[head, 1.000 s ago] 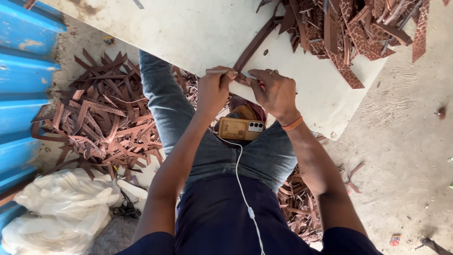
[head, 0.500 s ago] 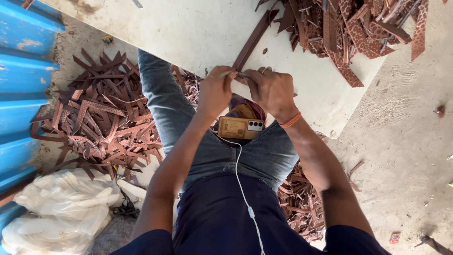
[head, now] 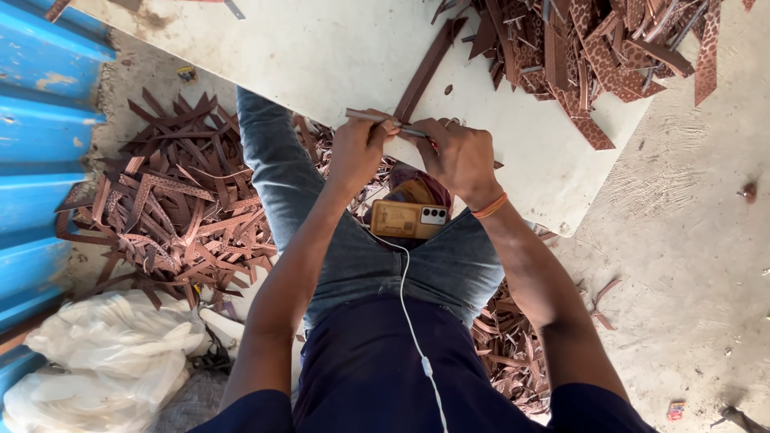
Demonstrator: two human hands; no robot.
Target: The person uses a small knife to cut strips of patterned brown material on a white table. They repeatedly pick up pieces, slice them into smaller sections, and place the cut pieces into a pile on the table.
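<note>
A long brown leather strip [head: 425, 68] lies on the white board [head: 321, 56], running from the board's near edge up toward the heap. My left hand [head: 358, 151] is closed on a thin metal blade-like tool [head: 365, 117] at the strip's near end. My right hand [head: 457, 152], with an orange band at the wrist, grips the same end of the strip and tool just to the right. Both hands touch each other at the board's edge.
A heap of patterned brown leather strips [head: 593, 40] covers the board's far right. More cut strips [head: 176, 208] lie on the floor at left and under my legs. A phone [head: 407, 219] with a white cable rests on my lap. White bags [head: 88, 361] and a blue corrugated wall [head: 40, 120] are at left.
Both hands have stayed at the strip's near end, shifting slightly; the thin tool now sticks out to the left of my left hand.
</note>
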